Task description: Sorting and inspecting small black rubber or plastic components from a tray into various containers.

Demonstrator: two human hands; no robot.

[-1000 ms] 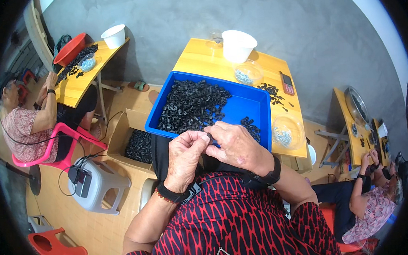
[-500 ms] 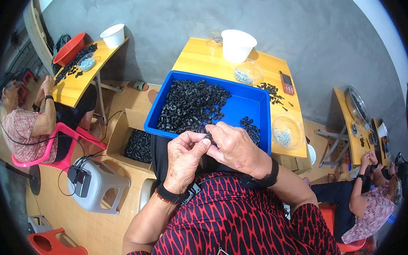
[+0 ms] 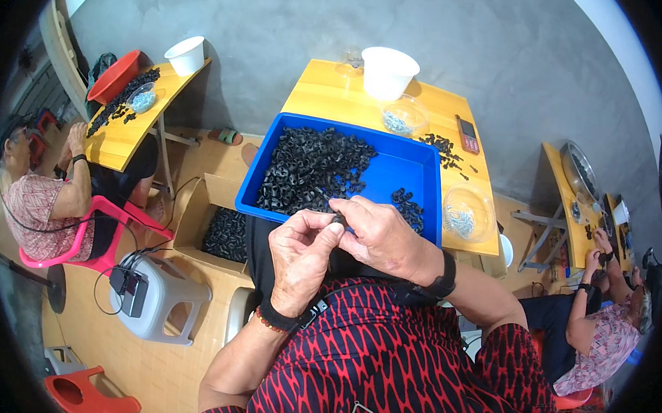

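Blue tray (image 3: 407, 166) glossy plastic; black rings (image 3: 311, 167) matt (rubbery look); yellow table (image 3: 326, 96) smooth wood.

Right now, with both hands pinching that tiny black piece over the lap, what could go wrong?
The left hand and right hand pinch a small black part near the blue tray's front edge, above the lap; if it slips it may fall to the floor rather than into the tray. The tray overhangs the yellow table toward the person, so a knock could tip it. The clear bowl of small metal bits sits near the table's edge by the right elbow.
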